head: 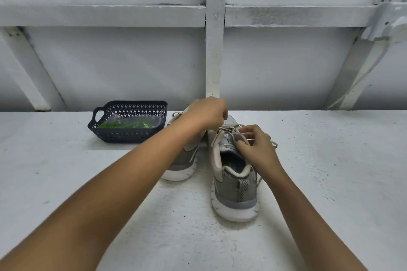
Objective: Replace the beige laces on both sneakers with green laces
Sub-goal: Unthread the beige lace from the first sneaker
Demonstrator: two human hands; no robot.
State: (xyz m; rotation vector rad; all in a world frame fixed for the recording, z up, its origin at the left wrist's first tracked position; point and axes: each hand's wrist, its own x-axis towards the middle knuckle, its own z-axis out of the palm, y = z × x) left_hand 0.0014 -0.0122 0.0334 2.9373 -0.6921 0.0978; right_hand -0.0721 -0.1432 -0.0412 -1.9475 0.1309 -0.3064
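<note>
Where farthest, white wall (110, 61), crossed by painted battens. Below it, speckled white table (330, 160), running to the near edge.

At centre right, right sneaker (233, 191): grey, white-soled; stands upright, heel near, toe far. Just beside it on the left and farther back, left sneaker (182, 160), partly hidden behind a forearm.

Far left on the table, dark perforated basket (130, 103); sits apart from both shoes.

Over the right sneaker's toe, left hand (207, 112): fingers curled downward, seemingly pinching a strand of the beige laces (229, 130) that rises toward it. At that shoe's right eyelet edge, right hand (257, 149): thumb and fingers closed on the flap beside the tongue.

Inside the basket, green laces (123, 125) in a clear wrapper.

Beige laces threaded through the right sneaker's eyelets, with a loose end trailing just right of the right hand.
</note>
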